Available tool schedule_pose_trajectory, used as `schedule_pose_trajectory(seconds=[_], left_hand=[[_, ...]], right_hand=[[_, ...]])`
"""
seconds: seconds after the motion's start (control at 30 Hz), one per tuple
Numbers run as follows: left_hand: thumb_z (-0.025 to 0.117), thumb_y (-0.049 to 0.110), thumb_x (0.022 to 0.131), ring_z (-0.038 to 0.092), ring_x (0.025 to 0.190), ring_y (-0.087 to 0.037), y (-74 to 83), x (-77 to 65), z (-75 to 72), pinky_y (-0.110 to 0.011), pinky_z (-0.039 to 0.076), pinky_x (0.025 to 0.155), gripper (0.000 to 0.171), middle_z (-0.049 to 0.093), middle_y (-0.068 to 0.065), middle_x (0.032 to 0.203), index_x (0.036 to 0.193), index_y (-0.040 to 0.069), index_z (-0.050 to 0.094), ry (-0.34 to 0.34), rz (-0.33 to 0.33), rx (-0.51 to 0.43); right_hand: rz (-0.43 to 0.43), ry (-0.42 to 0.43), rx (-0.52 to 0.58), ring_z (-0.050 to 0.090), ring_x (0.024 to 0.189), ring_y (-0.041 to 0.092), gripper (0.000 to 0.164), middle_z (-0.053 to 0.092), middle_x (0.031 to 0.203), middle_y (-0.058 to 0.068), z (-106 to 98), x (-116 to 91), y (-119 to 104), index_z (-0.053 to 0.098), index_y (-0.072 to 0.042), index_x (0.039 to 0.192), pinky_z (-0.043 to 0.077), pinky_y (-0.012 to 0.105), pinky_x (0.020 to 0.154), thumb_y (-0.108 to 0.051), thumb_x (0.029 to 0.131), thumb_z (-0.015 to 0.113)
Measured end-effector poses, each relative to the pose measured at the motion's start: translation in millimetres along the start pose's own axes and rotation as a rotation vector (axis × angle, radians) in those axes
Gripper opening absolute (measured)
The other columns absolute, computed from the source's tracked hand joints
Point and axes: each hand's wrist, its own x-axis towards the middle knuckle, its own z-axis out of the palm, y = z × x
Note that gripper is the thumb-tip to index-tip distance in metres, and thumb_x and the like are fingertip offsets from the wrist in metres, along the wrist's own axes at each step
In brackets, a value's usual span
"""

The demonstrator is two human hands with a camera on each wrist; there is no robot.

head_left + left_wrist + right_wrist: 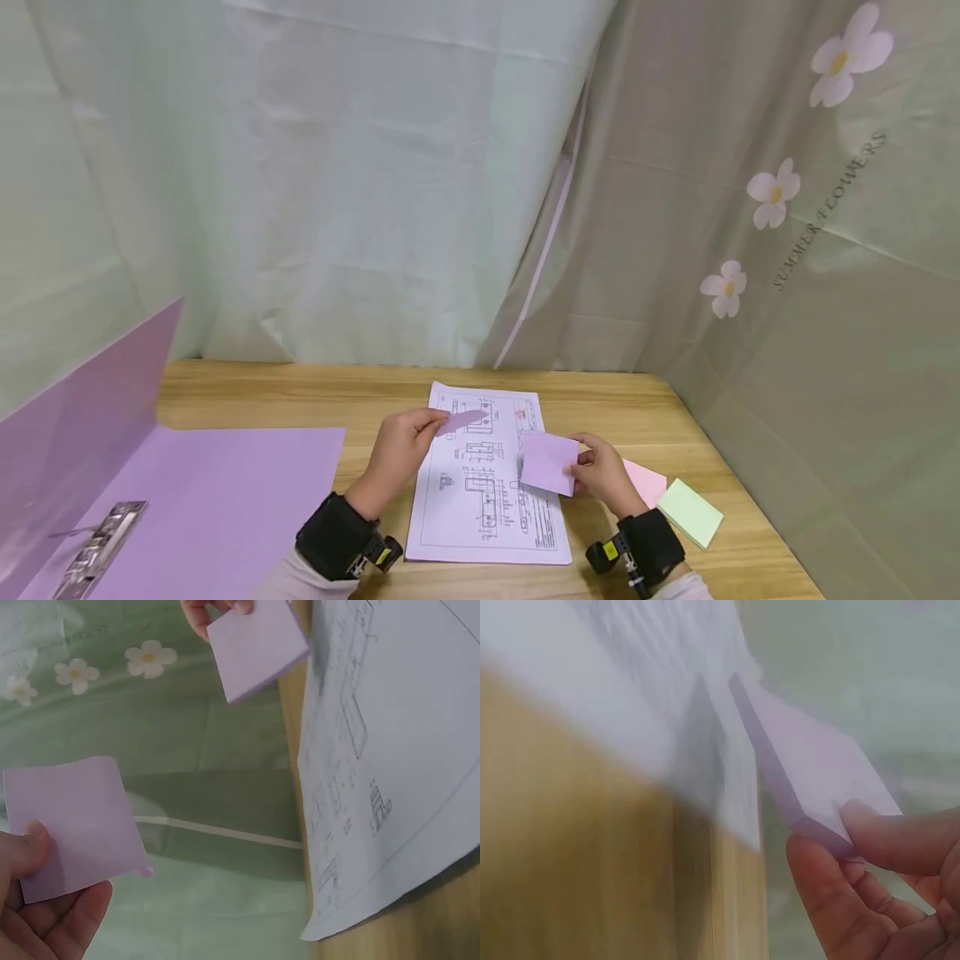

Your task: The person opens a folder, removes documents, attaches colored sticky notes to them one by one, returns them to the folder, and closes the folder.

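A single purple sticky note (75,817) is pinched between the thumb and fingers of my left hand (402,454), above the upper left of a stack of printed drawing sheets (450,521). My right hand (603,471) grips a purple sticky-note pad (550,462) by its right edge, over the right side of the sheets. The right wrist view shows the thickness of this pad (817,765), held between thumb and fingers. Mechanical part drawings cover the top sheet.
An open purple folder (247,475) with a metal clip (105,550) lies at the left, its cover raised. Pink sticky notes (645,481) and a green sticky-note pad (692,512) lie right of my right hand. Curtains (375,208) hang behind the wooden table (600,400).
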Motion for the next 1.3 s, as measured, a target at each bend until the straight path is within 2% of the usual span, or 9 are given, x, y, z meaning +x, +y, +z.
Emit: schedule_pose_trajectory(seconds=[0.13, 0.27, 0.47, 0.53, 0.63, 0.73, 0.97, 1.13, 1.3], left_hand=[[0.063, 0.002, 0.079, 0.051, 0.064, -0.011, -3.1, 0.4, 2.3, -0.020, 0.040, 0.053, 0.016, 0.069, -0.010, 0.091, 0.093, 0.003, 0.070, -0.048, -0.025, 0.037], [0.064, 0.007, 0.080, 0.057, 0.069, -0.011, -6.0, 1.1, 7.2, -0.022, 0.045, 0.057, 0.016, 0.069, -0.009, 0.092, 0.094, 0.004, 0.071, -0.083, 0.000, 0.102], [0.065, 0.013, 0.080, 0.065, 0.089, -0.017, -14.4, -2.7, 15.2, -0.030, 0.053, 0.074, 0.018, 0.069, -0.006, 0.094, 0.095, 0.008, 0.071, -0.187, 0.196, 0.282], [0.065, 0.012, 0.079, 0.066, 0.088, -0.018, -17.1, -4.1, 16.3, -0.030, 0.053, 0.075, 0.016, 0.069, -0.006, 0.093, 0.094, 0.008, 0.071, -0.205, 0.257, 0.309], [0.064, 0.011, 0.080, 0.066, 0.088, -0.017, -19.9, -5.2, 16.3, -0.029, 0.053, 0.075, 0.015, 0.069, -0.006, 0.093, 0.094, 0.008, 0.071, -0.225, 0.287, 0.312], [0.063, 0.010, 0.081, 0.065, 0.090, -0.018, -21.9, -5.7, 15.6, -0.029, 0.052, 0.077, 0.016, 0.069, -0.006, 0.095, 0.095, 0.007, 0.070, -0.243, 0.279, 0.308], [0.064, 0.011, 0.080, 0.065, 0.089, -0.017, -27.6, -7.4, 16.5, -0.029, 0.053, 0.075, 0.017, 0.069, -0.005, 0.094, 0.095, 0.007, 0.070, -0.271, 0.303, 0.353], [0.066, 0.010, 0.078, 0.066, 0.084, -0.016, -32.2, -10.4, 18.0, -0.027, 0.053, 0.072, 0.016, 0.070, -0.005, 0.089, 0.092, 0.006, 0.071, -0.337, 0.319, 0.396], [0.066, 0.009, 0.078, 0.066, 0.077, -0.015, -32.8, -11.4, 17.4, -0.026, 0.053, 0.066, 0.015, 0.070, -0.005, 0.085, 0.091, 0.005, 0.071, -0.390, 0.280, 0.402]], right_hand=[[0.047, 0.067, -0.008, 0.057, 0.058, 0.016, 0.049, 0.060, 0.073, 0.014, -23.1, 10.1, 12.9, 0.048, 0.004, 0.121, 0.052, 0.035, 0.051, 0.011, 0.074, 0.061], [0.063, 0.099, -0.024, 0.056, 0.055, 0.015, 0.051, 0.059, 0.071, 0.013, -41.6, 18.9, 25.5, 0.045, 0.007, 0.122, 0.052, 0.032, 0.050, 0.012, 0.074, 0.060], [0.121, 0.154, -0.149, 0.058, 0.056, 0.016, 0.052, 0.062, 0.073, 0.018, -56.3, 21.8, 36.1, 0.046, 0.011, 0.121, 0.051, 0.029, 0.051, 0.006, 0.073, 0.064], [0.125, 0.173, -0.236, 0.061, 0.066, 0.023, 0.051, 0.063, 0.082, 0.025, -58.6, 20.0, 35.5, 0.047, 0.013, 0.119, 0.052, 0.033, 0.060, 0.001, 0.074, 0.065], [0.118, 0.206, -0.342, 0.058, 0.088, 0.038, 0.048, 0.057, 0.102, 0.033, -59.0, 17.6, 31.8, 0.049, 0.014, 0.117, 0.048, 0.044, 0.076, -0.007, 0.077, 0.064], [0.091, 0.231, -0.357, 0.050, 0.102, 0.046, 0.046, 0.050, 0.112, 0.036, -54.6, 16.4, 26.5, 0.050, 0.012, 0.117, 0.043, 0.051, 0.084, -0.011, 0.080, 0.062], [-0.038, 0.202, -0.281, 0.052, 0.103, 0.043, 0.038, 0.053, 0.116, 0.029, -28.5, 20.3, 8.7, 0.055, 0.008, 0.114, 0.044, 0.048, 0.086, -0.008, 0.081, 0.061], [-0.042, 0.139, -0.186, 0.051, 0.107, 0.038, 0.034, 0.054, 0.118, 0.023, -4.8, 23.9, -1.1, 0.058, 0.003, 0.114, 0.048, 0.043, 0.084, -0.010, 0.083, 0.060], [-0.048, 0.130, -0.145, 0.054, 0.102, 0.031, 0.028, 0.058, 0.114, 0.018, 14.3, 24.2, -11.2, 0.061, -0.001, 0.109, 0.049, 0.040, 0.083, -0.012, 0.084, 0.059]])
